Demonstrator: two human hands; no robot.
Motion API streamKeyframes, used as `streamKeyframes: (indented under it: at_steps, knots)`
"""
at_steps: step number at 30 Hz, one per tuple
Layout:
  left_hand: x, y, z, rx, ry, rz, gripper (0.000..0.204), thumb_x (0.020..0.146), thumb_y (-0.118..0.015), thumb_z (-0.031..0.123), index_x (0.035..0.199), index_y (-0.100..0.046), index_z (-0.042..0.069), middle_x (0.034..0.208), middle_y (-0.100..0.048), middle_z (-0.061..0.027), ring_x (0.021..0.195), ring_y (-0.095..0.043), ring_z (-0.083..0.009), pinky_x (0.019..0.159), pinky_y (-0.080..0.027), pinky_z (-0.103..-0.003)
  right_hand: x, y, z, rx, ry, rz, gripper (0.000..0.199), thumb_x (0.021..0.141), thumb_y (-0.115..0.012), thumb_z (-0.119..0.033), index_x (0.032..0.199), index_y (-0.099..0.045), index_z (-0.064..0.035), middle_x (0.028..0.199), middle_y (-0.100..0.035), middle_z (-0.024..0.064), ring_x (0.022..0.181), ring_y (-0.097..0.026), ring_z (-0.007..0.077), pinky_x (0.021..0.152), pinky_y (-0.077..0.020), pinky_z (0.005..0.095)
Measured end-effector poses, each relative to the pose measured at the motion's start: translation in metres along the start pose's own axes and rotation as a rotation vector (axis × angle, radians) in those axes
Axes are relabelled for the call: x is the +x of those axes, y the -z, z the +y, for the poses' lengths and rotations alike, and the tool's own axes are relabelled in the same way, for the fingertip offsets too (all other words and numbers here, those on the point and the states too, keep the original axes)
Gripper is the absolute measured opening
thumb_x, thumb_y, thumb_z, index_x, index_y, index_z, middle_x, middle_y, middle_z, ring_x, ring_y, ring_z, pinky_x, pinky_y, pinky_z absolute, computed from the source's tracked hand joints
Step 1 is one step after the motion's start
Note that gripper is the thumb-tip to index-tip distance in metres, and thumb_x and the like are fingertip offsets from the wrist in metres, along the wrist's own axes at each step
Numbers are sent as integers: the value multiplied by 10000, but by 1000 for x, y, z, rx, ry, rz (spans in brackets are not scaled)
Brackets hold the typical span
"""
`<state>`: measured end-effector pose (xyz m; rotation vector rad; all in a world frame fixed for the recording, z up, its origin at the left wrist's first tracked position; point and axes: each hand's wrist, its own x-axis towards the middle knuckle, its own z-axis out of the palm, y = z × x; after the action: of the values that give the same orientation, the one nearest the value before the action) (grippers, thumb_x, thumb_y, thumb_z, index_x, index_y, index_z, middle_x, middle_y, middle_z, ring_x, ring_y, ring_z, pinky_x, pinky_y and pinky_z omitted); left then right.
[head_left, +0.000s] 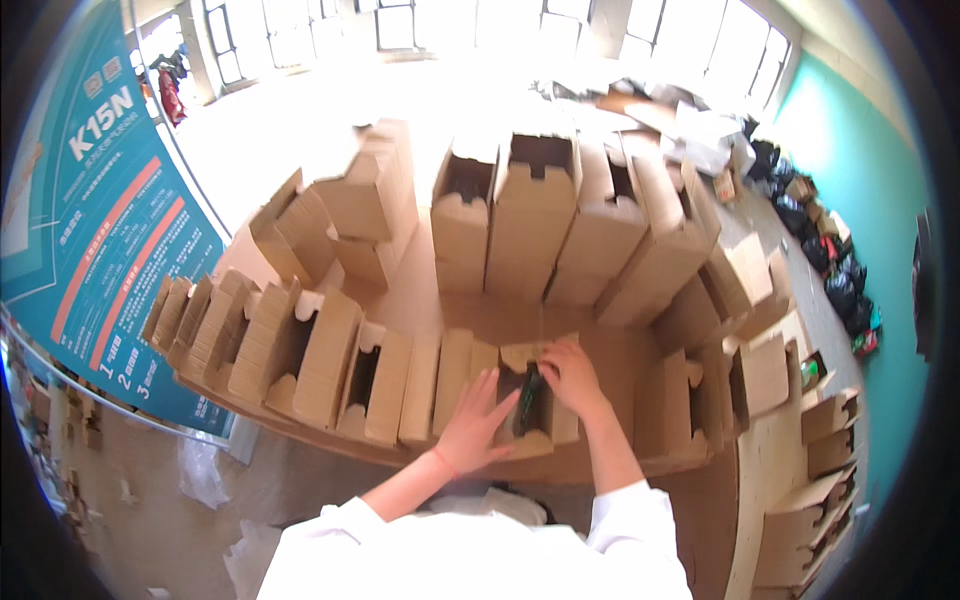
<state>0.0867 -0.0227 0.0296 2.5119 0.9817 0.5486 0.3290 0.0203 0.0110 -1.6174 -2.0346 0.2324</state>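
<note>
The left hand (472, 425) lay flat and open, fingers spread, pressing on a small cardboard box (520, 400) on the bench (420, 300). Just beside it, the right hand (570, 372) curled loosely over the box's top flap, gripping nothing fully; a dark green item (529, 397) showed inside the opening between the hands. Beyond the hands stood a row of upright open boxes (560, 225); to the left of the left hand, folded boxes (270, 345) lined the bench edge.
</note>
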Motion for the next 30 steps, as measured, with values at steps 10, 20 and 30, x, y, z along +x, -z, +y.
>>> streamKeyframes:
  at_steps: [10,20,30]
  knots:
    - [22,-38,18,-131,20,30,1079,792,-707,421,1496,-15,-14,1532,-61,-288,1441,-58,-410,1138,-99,-567,-7,-47,-54,750,-190,174,427,890,-520,-84,1317,-509,-79,1474,-379,158,1385,-327,315,1118,-284,395]
    - [17,-37,22,81,129,11,784,860,-605,448,1479,-283,91,1498,-262,-237,1409,-221,-380,1144,-118,-544,-72,-58,-41,1290,-727,93,654,953,-548,-308,1488,-263,-64,1483,-364,174,1364,-359,300,1087,-335,374]
    - [33,-55,15,46,88,-34,594,889,-554,423,1381,-459,105,1528,-235,-202,1415,-214,-360,1145,-138,-515,-94,22,-48,29,-481,356,492,827,-678,-152,1296,-552,-73,1400,-443,170,1328,-386,352,1085,-348,415]
